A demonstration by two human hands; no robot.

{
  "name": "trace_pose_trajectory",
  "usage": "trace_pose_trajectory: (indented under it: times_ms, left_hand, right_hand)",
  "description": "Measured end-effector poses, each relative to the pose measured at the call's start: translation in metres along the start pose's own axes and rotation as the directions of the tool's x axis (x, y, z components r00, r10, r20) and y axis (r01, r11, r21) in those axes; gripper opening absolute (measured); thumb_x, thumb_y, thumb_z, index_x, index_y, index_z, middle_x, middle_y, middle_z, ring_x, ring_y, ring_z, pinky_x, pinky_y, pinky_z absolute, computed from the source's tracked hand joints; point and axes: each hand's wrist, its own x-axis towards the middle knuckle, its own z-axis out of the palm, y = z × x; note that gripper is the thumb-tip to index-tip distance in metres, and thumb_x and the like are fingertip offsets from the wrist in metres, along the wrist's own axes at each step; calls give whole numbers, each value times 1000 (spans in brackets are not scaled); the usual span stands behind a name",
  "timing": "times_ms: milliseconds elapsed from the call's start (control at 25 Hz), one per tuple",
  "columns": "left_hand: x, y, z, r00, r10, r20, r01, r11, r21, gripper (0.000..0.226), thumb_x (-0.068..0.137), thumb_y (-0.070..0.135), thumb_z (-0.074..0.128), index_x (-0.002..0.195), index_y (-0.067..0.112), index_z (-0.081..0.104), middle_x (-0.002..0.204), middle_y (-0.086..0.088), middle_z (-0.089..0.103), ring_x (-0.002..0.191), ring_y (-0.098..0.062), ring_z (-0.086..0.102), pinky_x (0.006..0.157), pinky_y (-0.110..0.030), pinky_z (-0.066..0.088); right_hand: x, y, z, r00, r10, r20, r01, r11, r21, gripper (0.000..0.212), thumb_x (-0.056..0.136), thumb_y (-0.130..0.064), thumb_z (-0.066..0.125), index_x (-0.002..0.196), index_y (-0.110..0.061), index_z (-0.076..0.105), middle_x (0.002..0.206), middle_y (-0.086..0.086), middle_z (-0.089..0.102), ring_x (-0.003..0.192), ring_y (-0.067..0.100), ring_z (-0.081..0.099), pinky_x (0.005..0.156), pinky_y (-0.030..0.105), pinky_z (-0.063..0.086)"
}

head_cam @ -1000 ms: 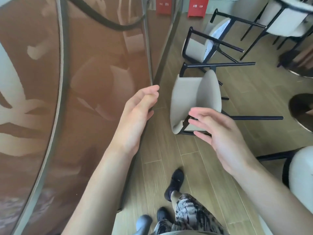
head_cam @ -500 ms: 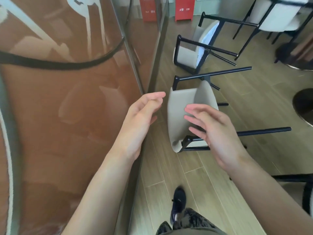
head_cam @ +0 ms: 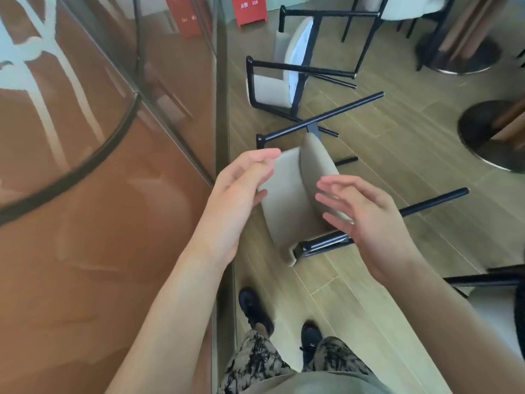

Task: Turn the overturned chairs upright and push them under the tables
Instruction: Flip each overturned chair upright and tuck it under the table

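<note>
Head view: I'm looking down at a near chair (head_cam: 287,200) lying on its side on the wood floor (head_cam: 397,155), beige seat and back facing me, black legs pointing right and away. It lies between my two hands as I see them, a little beyond them.

My left hand (head_cam: 238,194) hangs in front of the chair's left edge, fingers relaxed and loosely bent, thumb apart; it holds nothing, and I can't tell whether the fingertips touch the upholstery.

My right hand (head_cam: 366,217) is spread, palm turned left, fingers straight and slightly fanned, overlapping the seat's right edge and the black frame bar below it. It grips nothing; contact with the seat I can't judge, as the fingers are blurred.

A far chair (head_cam: 272,86) lies overturned too, just beyond the near one, close to the glossy brown wall (head_cam: 99,223) that runs along my left. Their legs cross in the view; whether they touch I can't tell.

Two round table bases (head_cam: 483,132) stand on the floor to the right, well apart from the near chair. A red sign (head_cam: 250,9) leans at the far end of the wall. My black shoes (head_cam: 254,308) stand just short of the near chair.
</note>
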Motion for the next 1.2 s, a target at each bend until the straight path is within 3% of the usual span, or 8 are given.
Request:
trace_pose_trajectory:
  times_ms: [240,480,680,920,1200]
  left_hand:
    - [72,4,-12,980,-1,198,-5,1000,29,27,90,38,56,107,40,77,123,22,71,122,2,62,108,-34,47]
    - [142,4,-33,915,-90,394,53,993,105,26,94,36,56,107,44,77,141,13,61,121,3,63,108,-33,48]
    - [190,8,-38,836,-96,540,19,989,146,28,94,36,55,112,41,76,126,21,70,119,5,64,104,-29,49]
    - [230,5,-33,800,-110,590,2,983,181,29,91,38,56,112,38,76,125,21,71,119,3,65,105,-31,49]
    - [272,9,-7,797,-155,583,12,971,241,25,86,39,56,96,43,79,122,18,73,116,0,67,105,-35,50]
  right_hand:
    - [38,-1,19,985,5,-174,0,1000,29,24,100,-19,54,97,-24,78,111,-7,75,104,9,71,100,44,52]
    - [68,-4,60,924,15,-382,15,997,77,23,100,-20,54,97,-22,77,111,-5,75,104,10,72,101,43,52]
    - [82,-6,83,845,1,-534,76,990,121,24,100,-19,54,91,-23,75,111,-4,75,103,11,72,92,35,56]
    - [104,-3,83,789,32,-613,83,984,158,23,102,-21,52,94,-21,74,110,-6,76,100,8,73,100,43,53]
    - [141,7,62,764,112,-635,54,970,235,20,100,-21,54,98,-19,74,108,-6,75,98,6,73,99,41,54]
